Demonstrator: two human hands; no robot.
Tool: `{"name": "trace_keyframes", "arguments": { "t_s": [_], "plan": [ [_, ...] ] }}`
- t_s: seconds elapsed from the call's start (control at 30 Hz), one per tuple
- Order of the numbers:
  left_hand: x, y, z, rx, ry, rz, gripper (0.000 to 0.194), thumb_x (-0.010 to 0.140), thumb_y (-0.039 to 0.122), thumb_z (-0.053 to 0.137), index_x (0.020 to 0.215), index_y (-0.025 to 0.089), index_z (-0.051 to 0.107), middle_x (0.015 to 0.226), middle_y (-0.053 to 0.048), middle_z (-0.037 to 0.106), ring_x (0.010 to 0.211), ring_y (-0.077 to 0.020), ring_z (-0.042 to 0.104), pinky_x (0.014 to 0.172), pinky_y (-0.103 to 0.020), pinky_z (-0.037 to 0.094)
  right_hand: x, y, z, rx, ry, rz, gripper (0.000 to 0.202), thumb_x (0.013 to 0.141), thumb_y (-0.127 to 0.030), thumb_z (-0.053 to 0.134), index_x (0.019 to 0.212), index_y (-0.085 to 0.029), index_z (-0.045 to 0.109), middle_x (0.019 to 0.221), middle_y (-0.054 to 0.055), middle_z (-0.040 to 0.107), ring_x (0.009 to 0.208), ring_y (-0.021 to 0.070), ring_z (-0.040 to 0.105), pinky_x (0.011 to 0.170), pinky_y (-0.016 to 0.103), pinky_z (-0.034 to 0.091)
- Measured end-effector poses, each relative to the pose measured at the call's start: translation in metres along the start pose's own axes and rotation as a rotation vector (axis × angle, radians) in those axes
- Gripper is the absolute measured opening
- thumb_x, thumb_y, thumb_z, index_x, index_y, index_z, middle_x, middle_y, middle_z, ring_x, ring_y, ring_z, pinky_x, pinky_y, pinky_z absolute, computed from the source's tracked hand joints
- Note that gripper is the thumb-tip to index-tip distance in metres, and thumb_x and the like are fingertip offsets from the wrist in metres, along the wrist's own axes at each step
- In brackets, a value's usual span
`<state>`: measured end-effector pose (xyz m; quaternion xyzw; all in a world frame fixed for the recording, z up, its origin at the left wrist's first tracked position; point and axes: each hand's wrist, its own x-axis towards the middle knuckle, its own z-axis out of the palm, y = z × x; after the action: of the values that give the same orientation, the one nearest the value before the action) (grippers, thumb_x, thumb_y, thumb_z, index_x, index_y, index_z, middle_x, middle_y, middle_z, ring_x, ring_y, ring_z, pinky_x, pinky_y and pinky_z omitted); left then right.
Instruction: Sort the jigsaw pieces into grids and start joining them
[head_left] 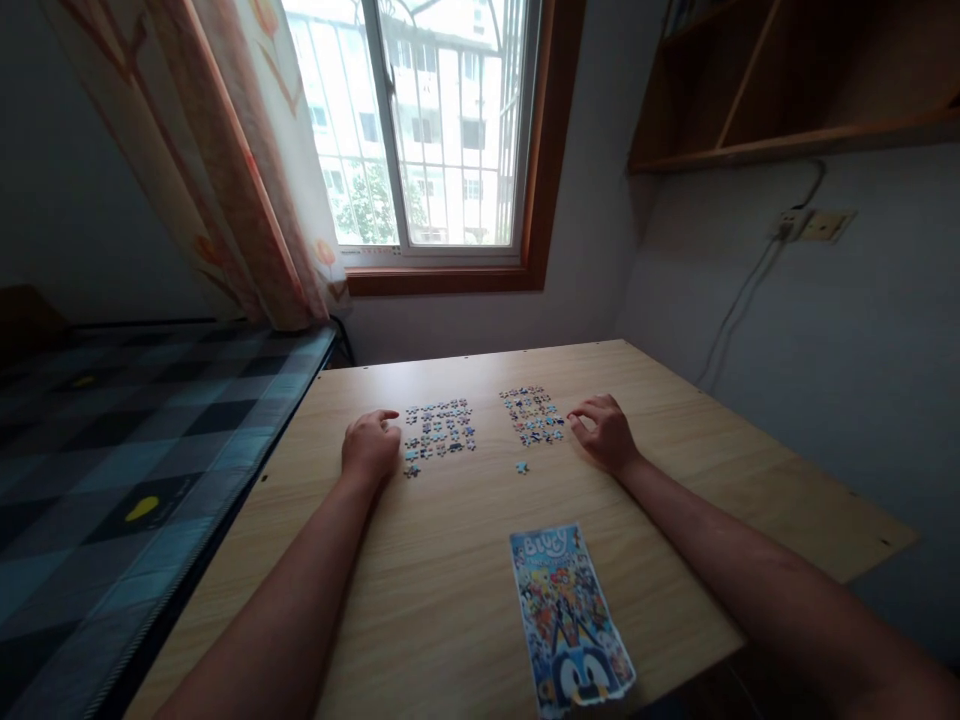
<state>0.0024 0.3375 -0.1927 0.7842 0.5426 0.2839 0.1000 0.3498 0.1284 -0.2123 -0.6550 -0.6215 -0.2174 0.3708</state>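
Note:
Two groups of small jigsaw pieces lie on the wooden table, a left group point(440, 428) and a right group point(534, 415). My left hand point(371, 443) rests just left of the left group, thumb and forefinger apart, holding nothing. Beside the right group's right edge is my right hand point(602, 432), its fingers parted near the outermost pieces and nothing visible between them. A single light-blue piece point(522, 467) sits below the right group. Nearer the camera lies a colourful picture sheet point(571, 620) printed with cartoon figures and the word "Bluey".
The pale wooden table point(427, 560) has its far edge below a barred window point(450, 130). A bed with a checked cover point(150, 450) adjoins on the left, under a curtain point(247, 170). Wall shelves point(802, 80) and a socket point(825, 226) with a cable are at the right.

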Motion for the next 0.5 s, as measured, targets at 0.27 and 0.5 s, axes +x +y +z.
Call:
{"name": "trace_keyframes", "arguments": {
  "t_s": [0.27,0.5],
  "plan": [
    [0.0,0.005,-0.003,0.005,0.016,-0.049,0.042,0.073,0.018,0.047,0.105,0.017,0.074,0.1,-0.011,0.074,0.097,-0.0276,0.066,0.094,-0.037,0.048,0.001,-0.002,-0.003,0.039,-0.031,-0.031,0.015,0.086,-0.022,0.059,0.076,-0.019,0.07,0.08,0.005,0.067,0.085,0.0218,0.055,0.085,0.037,0.044],
    [-0.005,0.007,-0.01,0.004,0.01,-0.085,0.047,0.07,0.019,0.046,0.109,0.016,0.073,0.084,-0.008,0.073,0.082,-0.0263,0.067,0.082,-0.035,0.051,0.002,-0.012,-0.007,0.141,-0.061,-0.136,0.012,0.086,-0.02,0.061,0.077,-0.02,0.07,0.082,0.004,0.068,0.084,0.0204,0.055,0.083,0.037,0.044]
  ]
}}
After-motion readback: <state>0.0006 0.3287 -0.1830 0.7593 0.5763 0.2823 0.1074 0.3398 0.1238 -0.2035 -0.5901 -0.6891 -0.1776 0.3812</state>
